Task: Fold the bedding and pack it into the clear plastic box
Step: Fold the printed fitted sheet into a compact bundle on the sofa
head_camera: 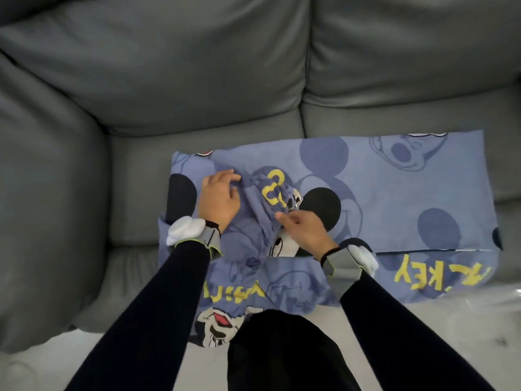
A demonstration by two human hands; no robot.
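Lying across the seat of a grey sofa (169, 80), the bedding (394, 193) was shown as a largely flat blue sheet printed with cartoon mouse heads and yellow letters. Its far edge was set near the backrest, and its near edge was draped over the front of the seat toward a pale floor (42, 365). Toward its left end, a portion was gathered into a raised, wrinkled bunch bearing a yellow numeral.

The left hand (220, 198) was placed on the left side of this bunch, its fingers curled into the cloth and a fold grasped between fingers and thumb. The right hand (304, 230) was placed just beside it on the near side of the bunch, where a ridge of cloth was pinched between thumb and fingertips. The two hands were kept apart, with the gathered fabric between them.

Dark sleeves (146, 306) were worn on both arms, and a grey wristband (210, 238) with a white padded piece was fitted at each wrist. Black trousers (282, 356) were seen at the lower edge, touching the hanging hem.

A sheen of clear plastic (479, 300) was visible at the lower right, just beside the bedding; whether it belonged to the box could not be told.
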